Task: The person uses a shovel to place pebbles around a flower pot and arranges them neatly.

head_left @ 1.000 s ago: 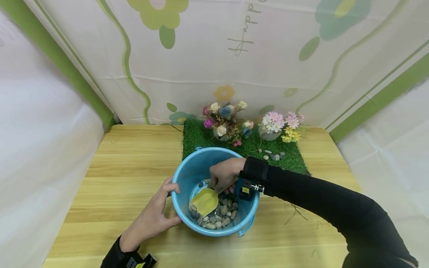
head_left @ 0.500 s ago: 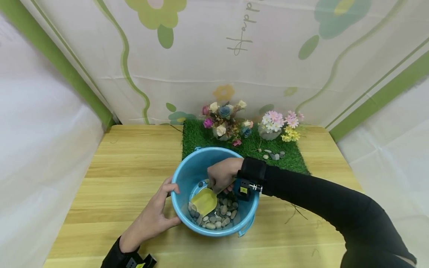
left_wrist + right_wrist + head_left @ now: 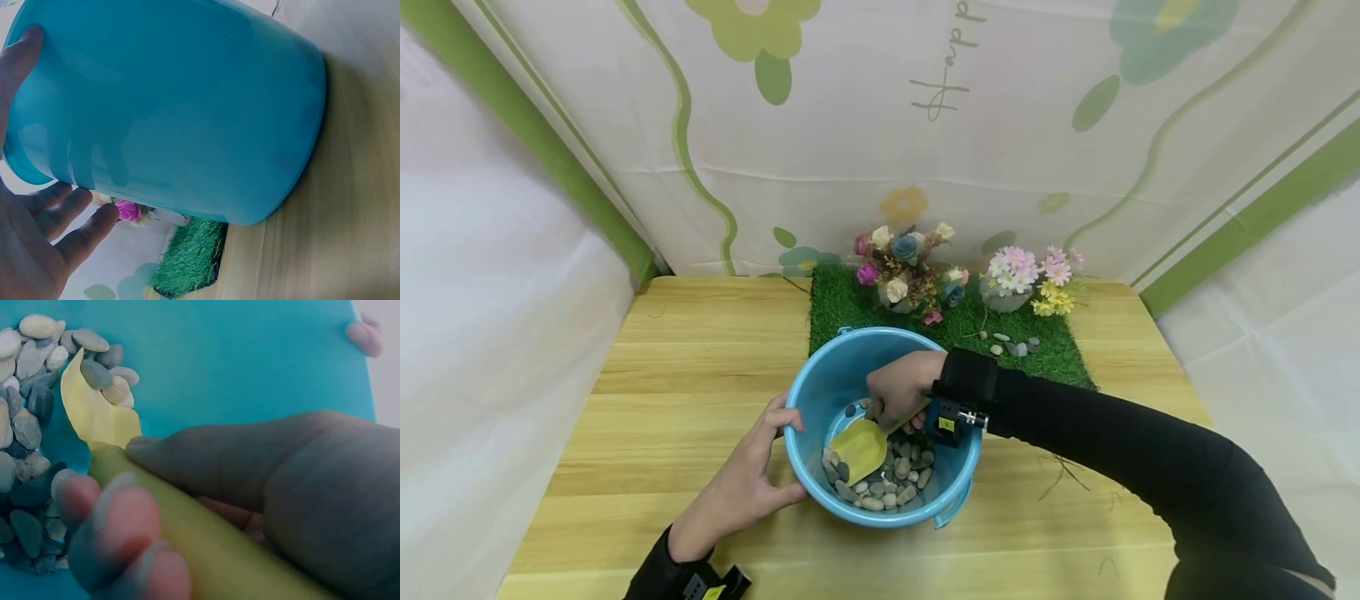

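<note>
My right hand [image 3: 901, 388] reaches down inside a blue bucket [image 3: 808, 462] and grips the handle of a yellow toy shovel [image 3: 859, 450]. In the right wrist view the thumb lies along the top of the shovel's handle [image 3: 187, 519] and the fingers curl round from the other side. The shovel's blade [image 3: 100, 415] is among pebbles [image 3: 28, 428], with a few lying at its front edge. My left hand [image 3: 748, 479] holds the bucket by its left rim, fingertips hooked over it. From the left wrist, the thumb [image 3: 22, 56] shows against the bucket's outer wall.
Behind the bucket lies a mat of artificial grass [image 3: 966, 337]. It bears a pot of mixed roses [image 3: 901, 271], a pot of pink and yellow flowers [image 3: 1015, 279] and several loose pebbles [image 3: 1017, 347]. A bucket handle [image 3: 953, 507] hangs at the front right, above the wooden table [image 3: 700, 350].
The shovel's blade has edged slightly in among the pebbles at its left, and a few grey ones now overlap its front edge. The left hand and bucket stay put.
</note>
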Action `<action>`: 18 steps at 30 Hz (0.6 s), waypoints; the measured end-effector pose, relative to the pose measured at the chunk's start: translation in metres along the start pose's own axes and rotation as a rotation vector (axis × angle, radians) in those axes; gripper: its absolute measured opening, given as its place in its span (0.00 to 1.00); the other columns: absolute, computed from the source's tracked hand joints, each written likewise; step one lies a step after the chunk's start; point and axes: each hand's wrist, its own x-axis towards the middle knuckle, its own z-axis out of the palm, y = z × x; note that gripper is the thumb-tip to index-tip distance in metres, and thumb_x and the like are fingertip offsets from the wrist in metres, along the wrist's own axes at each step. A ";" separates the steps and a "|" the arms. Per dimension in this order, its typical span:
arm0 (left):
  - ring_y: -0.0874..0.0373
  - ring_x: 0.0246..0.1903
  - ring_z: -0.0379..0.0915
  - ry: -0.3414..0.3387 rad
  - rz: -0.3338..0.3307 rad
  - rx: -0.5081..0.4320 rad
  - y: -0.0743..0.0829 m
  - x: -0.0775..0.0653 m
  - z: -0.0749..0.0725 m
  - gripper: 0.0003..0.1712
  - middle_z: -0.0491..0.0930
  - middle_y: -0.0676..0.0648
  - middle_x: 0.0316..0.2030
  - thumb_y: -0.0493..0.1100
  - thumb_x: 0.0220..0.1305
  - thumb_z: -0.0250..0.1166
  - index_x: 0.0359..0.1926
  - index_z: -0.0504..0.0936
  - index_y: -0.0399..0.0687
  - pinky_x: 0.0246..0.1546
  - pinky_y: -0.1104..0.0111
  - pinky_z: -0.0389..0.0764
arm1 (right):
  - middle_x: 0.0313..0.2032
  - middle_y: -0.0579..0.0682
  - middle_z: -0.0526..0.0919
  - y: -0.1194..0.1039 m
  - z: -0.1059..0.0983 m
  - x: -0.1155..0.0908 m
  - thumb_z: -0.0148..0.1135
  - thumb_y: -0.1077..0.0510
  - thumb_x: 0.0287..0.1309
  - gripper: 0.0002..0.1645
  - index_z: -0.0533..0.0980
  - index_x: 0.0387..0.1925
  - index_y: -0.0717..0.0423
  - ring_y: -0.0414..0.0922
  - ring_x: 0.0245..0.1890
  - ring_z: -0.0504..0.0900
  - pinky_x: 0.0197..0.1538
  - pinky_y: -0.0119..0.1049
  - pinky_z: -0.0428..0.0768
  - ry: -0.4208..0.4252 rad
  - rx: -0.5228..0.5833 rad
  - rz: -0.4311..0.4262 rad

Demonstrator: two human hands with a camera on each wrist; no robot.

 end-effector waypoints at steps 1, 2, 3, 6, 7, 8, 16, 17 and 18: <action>0.39 0.66 0.62 -0.001 0.001 0.000 0.000 0.000 0.000 0.39 0.59 0.39 0.72 0.37 0.49 0.80 0.54 0.62 0.47 0.56 0.49 0.77 | 0.16 0.50 0.79 -0.001 0.001 0.001 0.58 0.63 0.72 0.26 0.74 0.13 0.58 0.39 0.15 0.74 0.22 0.29 0.72 0.005 -0.009 0.007; 0.39 0.66 0.62 -0.002 0.000 0.000 0.000 0.000 0.000 0.39 0.59 0.39 0.72 0.37 0.49 0.80 0.54 0.62 0.47 0.56 0.49 0.77 | 0.16 0.50 0.80 -0.001 0.001 0.002 0.59 0.62 0.72 0.25 0.76 0.15 0.59 0.39 0.15 0.75 0.22 0.29 0.73 0.010 -0.016 0.015; 0.39 0.66 0.62 -0.002 -0.002 0.000 0.000 0.000 0.000 0.40 0.59 0.39 0.72 0.36 0.48 0.80 0.54 0.61 0.47 0.56 0.50 0.77 | 0.16 0.50 0.80 -0.002 0.001 0.002 0.59 0.62 0.72 0.24 0.78 0.16 0.61 0.39 0.15 0.75 0.22 0.30 0.73 0.014 -0.024 0.021; 0.39 0.66 0.62 -0.003 -0.002 0.003 0.000 0.000 0.000 0.40 0.59 0.39 0.72 0.35 0.47 0.80 0.54 0.61 0.47 0.57 0.51 0.77 | 0.16 0.50 0.80 -0.002 0.002 0.003 0.59 0.62 0.72 0.22 0.81 0.20 0.64 0.40 0.15 0.75 0.22 0.30 0.73 0.018 -0.031 0.029; 0.39 0.66 0.63 -0.002 -0.002 0.005 0.000 0.000 0.000 0.40 0.59 0.39 0.72 0.35 0.47 0.80 0.54 0.61 0.47 0.57 0.51 0.77 | 0.16 0.50 0.80 -0.001 0.002 0.003 0.59 0.62 0.72 0.22 0.82 0.20 0.64 0.40 0.15 0.75 0.22 0.30 0.73 0.017 -0.030 0.030; 0.40 0.66 0.63 -0.001 -0.001 0.006 0.000 0.000 0.000 0.40 0.59 0.39 0.72 0.36 0.48 0.80 0.54 0.61 0.47 0.57 0.52 0.77 | 0.16 0.50 0.80 -0.001 0.002 0.003 0.59 0.62 0.72 0.22 0.81 0.19 0.63 0.40 0.15 0.75 0.22 0.30 0.73 0.017 -0.028 0.029; 0.40 0.65 0.64 0.005 0.011 0.003 -0.001 0.000 0.000 0.39 0.60 0.38 0.71 0.39 0.50 0.80 0.54 0.62 0.47 0.56 0.52 0.78 | 0.14 0.49 0.77 0.005 0.001 0.002 0.57 0.63 0.73 0.29 0.71 0.11 0.55 0.40 0.14 0.72 0.22 0.30 0.70 0.000 -0.013 -0.064; 0.40 0.65 0.64 0.005 0.012 0.004 -0.001 0.000 0.000 0.38 0.60 0.38 0.71 0.39 0.51 0.80 0.54 0.62 0.47 0.56 0.51 0.78 | 0.14 0.49 0.77 0.006 0.000 0.001 0.57 0.63 0.73 0.29 0.70 0.11 0.54 0.39 0.14 0.72 0.22 0.30 0.70 -0.005 -0.013 -0.081; 0.40 0.65 0.63 0.006 0.014 0.006 -0.002 0.000 0.000 0.39 0.60 0.39 0.72 0.39 0.50 0.80 0.54 0.62 0.46 0.56 0.51 0.78 | 0.14 0.49 0.77 0.007 -0.001 0.001 0.57 0.63 0.73 0.30 0.70 0.10 0.54 0.39 0.14 0.72 0.23 0.30 0.70 -0.012 -0.014 -0.097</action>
